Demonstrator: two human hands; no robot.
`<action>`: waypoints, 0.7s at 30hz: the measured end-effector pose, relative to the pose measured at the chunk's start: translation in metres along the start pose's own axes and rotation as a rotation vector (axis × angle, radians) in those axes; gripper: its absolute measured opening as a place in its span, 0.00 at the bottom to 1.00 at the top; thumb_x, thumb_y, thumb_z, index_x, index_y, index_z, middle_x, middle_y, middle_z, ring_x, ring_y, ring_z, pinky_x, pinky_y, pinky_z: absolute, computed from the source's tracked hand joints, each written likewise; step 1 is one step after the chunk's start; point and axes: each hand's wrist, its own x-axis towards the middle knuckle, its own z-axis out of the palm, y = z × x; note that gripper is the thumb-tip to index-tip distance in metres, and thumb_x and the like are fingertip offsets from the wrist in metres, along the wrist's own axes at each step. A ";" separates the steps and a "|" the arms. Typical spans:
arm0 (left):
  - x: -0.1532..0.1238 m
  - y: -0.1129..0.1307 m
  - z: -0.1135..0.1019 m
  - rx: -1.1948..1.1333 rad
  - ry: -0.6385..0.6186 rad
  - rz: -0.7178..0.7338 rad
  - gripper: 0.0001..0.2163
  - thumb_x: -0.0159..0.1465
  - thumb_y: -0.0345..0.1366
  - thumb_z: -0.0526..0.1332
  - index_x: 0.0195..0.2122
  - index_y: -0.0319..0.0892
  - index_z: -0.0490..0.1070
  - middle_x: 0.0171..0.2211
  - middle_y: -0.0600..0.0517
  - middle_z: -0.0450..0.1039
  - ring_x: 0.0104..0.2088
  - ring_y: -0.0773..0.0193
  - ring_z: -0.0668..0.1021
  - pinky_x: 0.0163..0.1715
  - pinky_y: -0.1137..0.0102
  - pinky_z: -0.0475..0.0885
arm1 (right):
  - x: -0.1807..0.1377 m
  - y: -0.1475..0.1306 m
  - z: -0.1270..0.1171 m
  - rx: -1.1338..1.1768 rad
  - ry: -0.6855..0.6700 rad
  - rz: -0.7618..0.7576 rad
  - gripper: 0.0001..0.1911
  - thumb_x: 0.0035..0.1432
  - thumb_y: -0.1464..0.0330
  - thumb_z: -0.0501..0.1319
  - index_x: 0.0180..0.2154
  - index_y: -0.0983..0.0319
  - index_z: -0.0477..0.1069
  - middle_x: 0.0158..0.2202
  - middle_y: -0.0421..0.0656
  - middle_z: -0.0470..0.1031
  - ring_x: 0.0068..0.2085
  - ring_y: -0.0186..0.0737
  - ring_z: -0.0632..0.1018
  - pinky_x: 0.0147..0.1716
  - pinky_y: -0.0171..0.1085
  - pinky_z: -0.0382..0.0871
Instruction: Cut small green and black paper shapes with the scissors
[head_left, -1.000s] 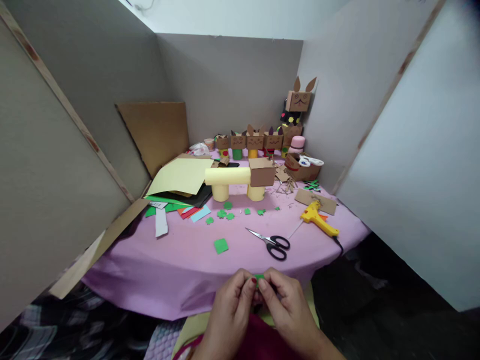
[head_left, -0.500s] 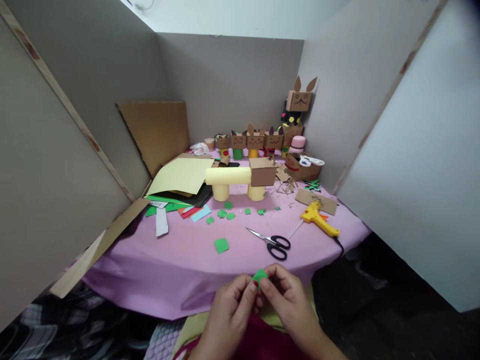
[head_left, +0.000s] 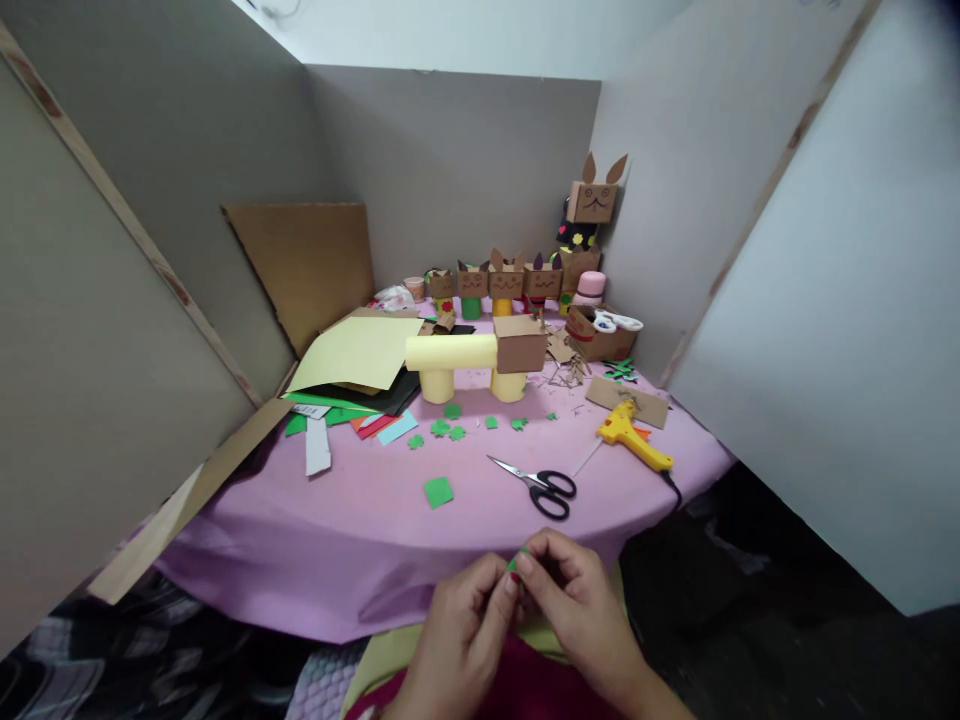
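A small piece of green paper [head_left: 515, 563] is pinched between the fingertips of both hands, just off the table's front edge. My left hand [head_left: 471, 620] grips its lower left side, and my right hand [head_left: 570, 595] grips its upper right side. Fingers cover most of the piece. On the table beyond lie a green paper square [head_left: 438, 492] and black-handled scissors [head_left: 536, 485], spread apart. Farther back, several green flower-shaped cutouts [head_left: 441, 428] lie in front of a yellow paper-tube figure [head_left: 451, 353] with a brown cardboard box head [head_left: 520, 348].
A yellow glue gun [head_left: 634, 438] lies at the right by a cardboard strip [head_left: 628, 402]. Stacked paper sheets [head_left: 356, 352] are at the left. Several box-headed animal figures [head_left: 506, 283] stand at the back, near a cardboard box [head_left: 600, 340] holding white scissors [head_left: 616, 321].
The green paper between my fingers shows less of its surface now, apparently folded or turned edge-on. Both hands stay nearly in place, and the view has shifted slightly.
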 end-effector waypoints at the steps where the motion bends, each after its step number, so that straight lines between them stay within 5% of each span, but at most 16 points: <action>1: 0.000 0.001 0.000 -0.006 -0.015 0.003 0.15 0.64 0.41 0.49 0.23 0.41 0.62 0.21 0.54 0.63 0.24 0.66 0.67 0.25 0.74 0.61 | -0.001 0.000 0.003 -0.031 0.000 -0.021 0.14 0.56 0.61 0.59 0.24 0.63 0.64 0.20 0.36 0.64 0.23 0.32 0.67 0.23 0.30 0.61; 7: 0.001 0.007 -0.004 -0.043 -0.004 -0.059 0.16 0.64 0.41 0.50 0.22 0.40 0.64 0.20 0.54 0.65 0.23 0.66 0.67 0.24 0.74 0.60 | 0.001 0.002 -0.003 0.026 0.138 -0.025 0.15 0.59 0.60 0.55 0.26 0.63 0.65 0.20 0.36 0.63 0.22 0.31 0.66 0.22 0.29 0.60; 12: 0.001 0.003 0.000 -0.147 0.018 -0.072 0.16 0.64 0.43 0.50 0.24 0.39 0.66 0.22 0.52 0.67 0.24 0.64 0.70 0.26 0.73 0.64 | -0.004 0.000 -0.001 0.164 -0.054 0.066 0.14 0.55 0.59 0.61 0.29 0.64 0.67 0.21 0.37 0.68 0.23 0.32 0.69 0.24 0.32 0.64; 16: -0.001 0.003 -0.002 -0.136 -0.020 -0.044 0.16 0.65 0.41 0.50 0.24 0.39 0.67 0.22 0.52 0.69 0.25 0.64 0.71 0.27 0.73 0.66 | -0.006 -0.002 0.003 0.217 -0.050 0.082 0.15 0.54 0.60 0.61 0.25 0.65 0.66 0.19 0.37 0.68 0.21 0.31 0.68 0.23 0.31 0.62; 21: -0.003 -0.005 -0.020 0.077 0.120 0.156 0.06 0.64 0.34 0.54 0.35 0.42 0.70 0.29 0.52 0.74 0.31 0.65 0.75 0.32 0.74 0.69 | -0.003 -0.001 -0.004 0.282 -0.042 0.137 0.14 0.54 0.60 0.62 0.25 0.64 0.66 0.19 0.35 0.66 0.19 0.27 0.64 0.20 0.28 0.57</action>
